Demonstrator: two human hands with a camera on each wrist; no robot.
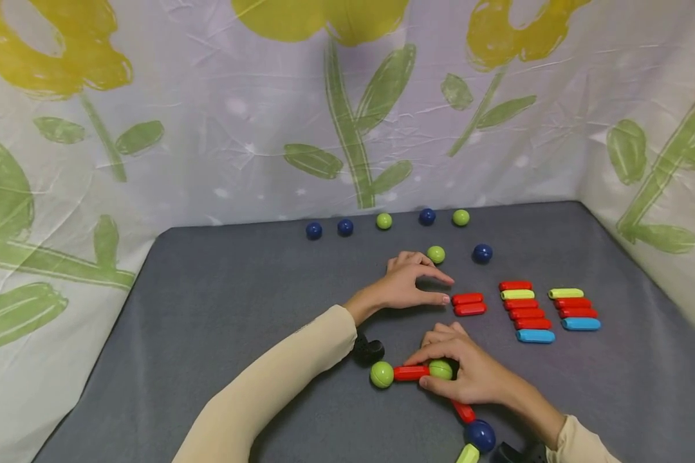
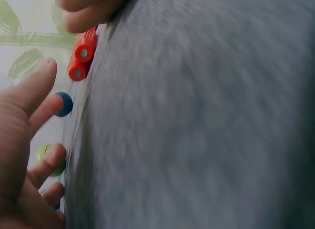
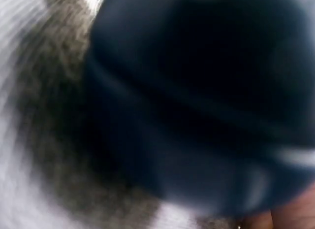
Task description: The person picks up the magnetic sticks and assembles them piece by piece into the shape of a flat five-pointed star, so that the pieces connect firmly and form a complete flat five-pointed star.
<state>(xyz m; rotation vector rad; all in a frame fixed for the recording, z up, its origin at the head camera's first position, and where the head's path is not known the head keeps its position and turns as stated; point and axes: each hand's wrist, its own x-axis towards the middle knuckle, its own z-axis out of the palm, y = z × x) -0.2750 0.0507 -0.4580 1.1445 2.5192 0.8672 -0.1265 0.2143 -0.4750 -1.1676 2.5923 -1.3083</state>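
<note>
On the grey desk lie blue balls, green balls, red rods, yellow rods and blue rods.

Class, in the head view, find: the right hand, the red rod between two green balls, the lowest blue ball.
Right hand [image 1: 472, 370], head view: back of hand.
Red rod [image 1: 411, 373], head view: middle.
Blue ball [image 1: 480, 436], head view: visible centre.

Curtained-off space in a room of unclear kind, where pale, creased hangings printed with large yellow flowers and green leaves close in a dark grey tabletop at the back and on both sides.
</note>
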